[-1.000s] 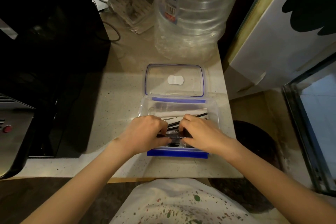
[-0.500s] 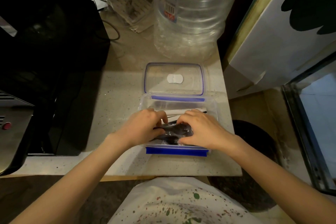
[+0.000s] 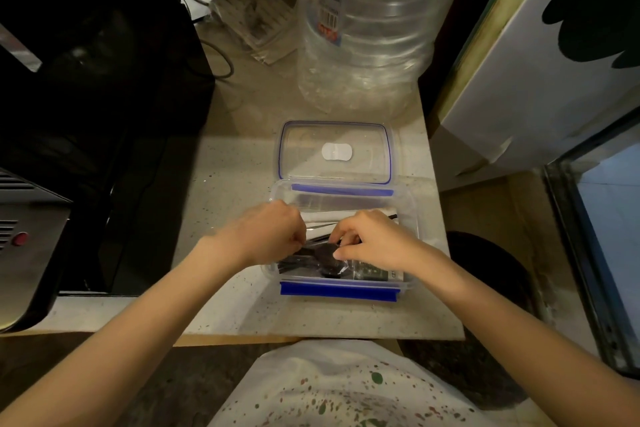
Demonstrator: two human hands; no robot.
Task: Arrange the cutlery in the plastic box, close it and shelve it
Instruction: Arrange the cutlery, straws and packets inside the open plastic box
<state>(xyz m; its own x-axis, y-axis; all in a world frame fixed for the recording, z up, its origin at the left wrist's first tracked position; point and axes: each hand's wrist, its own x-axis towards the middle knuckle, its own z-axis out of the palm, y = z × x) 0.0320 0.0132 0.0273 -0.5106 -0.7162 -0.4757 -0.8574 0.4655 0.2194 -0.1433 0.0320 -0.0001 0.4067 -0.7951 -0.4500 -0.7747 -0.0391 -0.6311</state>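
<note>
A clear plastic box with blue clips sits open on the speckled counter, its lid lying flat behind it. Inside are black plastic cutlery in clear wrapping, a white napkin and a small dark packet. My left hand is inside the box's left half, fingers closed on the cutlery handles. My right hand is over the right half, fingertips pinching the wrapped cutlery near a spoon bowl. Parts of the cutlery are hidden under both hands.
A large clear water bottle stands just behind the lid. A black appliance fills the left side of the counter, with cables at the back. A white panel and a dark bin lie to the right.
Both hands have shifted slightly toward the back of the box and spread a little, exposing the black spoon bowl and the packet at the front.
</note>
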